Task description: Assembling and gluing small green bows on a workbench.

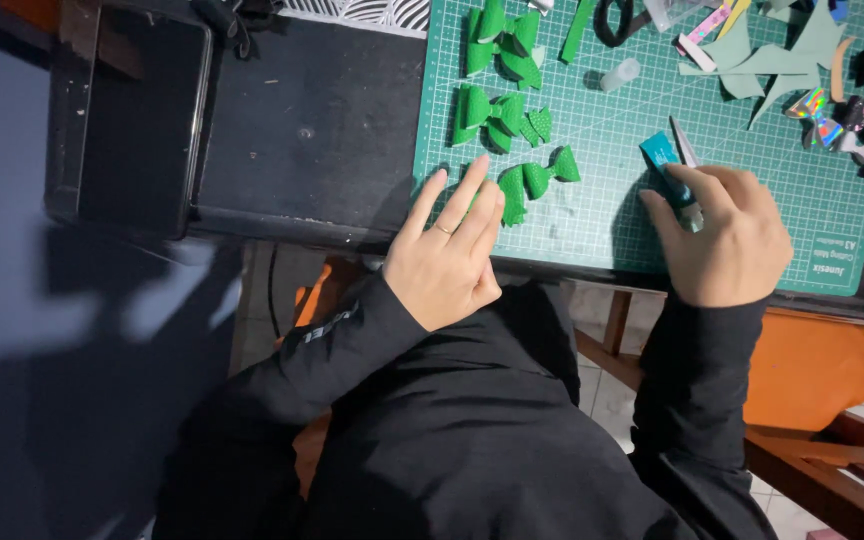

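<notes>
A big green cutting mat [592, 215] lies on the dark table [312, 130], and on it three green bows [502, 45] sit in a row looking done, while pale green scraps [772, 60] at the far corner look not used yet. The person's left hand [447, 255] lies flat with fingers spread out, fingertips just beside the nearest bow [535, 180]. The right hand [727, 240] is curled around a small teal tool [664, 155] with a pointed metal tip, a little way from that bow.
</notes>
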